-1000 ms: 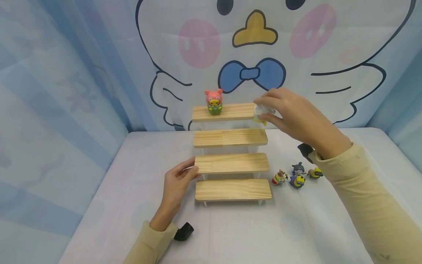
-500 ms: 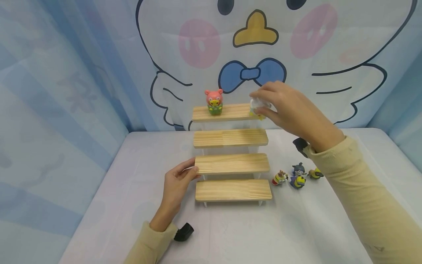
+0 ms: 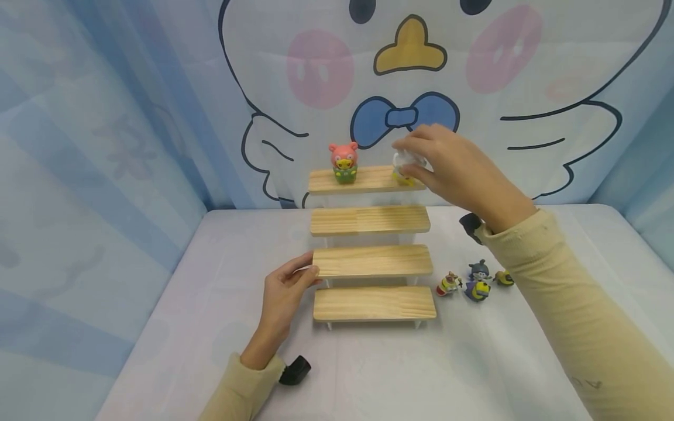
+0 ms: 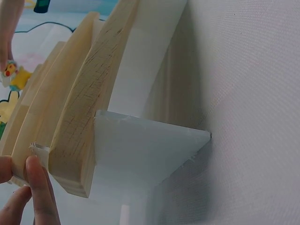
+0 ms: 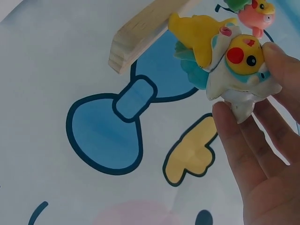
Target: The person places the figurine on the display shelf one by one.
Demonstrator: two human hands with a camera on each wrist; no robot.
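The left hand (image 3: 286, 291) pinches the left end of a pale wooden board (image 3: 372, 261) on a four-tier stand (image 3: 370, 220), apparently light and stiff, its boards running crosswise between the hands. Farther up, the right hand (image 3: 455, 166) grips a yellow, plastic-looking figurine (image 5: 225, 70) by its white hood: likely light, hard, slightly slippery, best held there. Its long axis is nearly upright, feet lowermost, face toward the wrist.

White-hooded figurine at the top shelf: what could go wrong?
The white-hooded figurine, pinched by the right hand near the right end of the top shelf, might topple if released unevenly. Drifting left could bump the pink figurine. The left hand, gripping a lower shelf, could jolt the stand.
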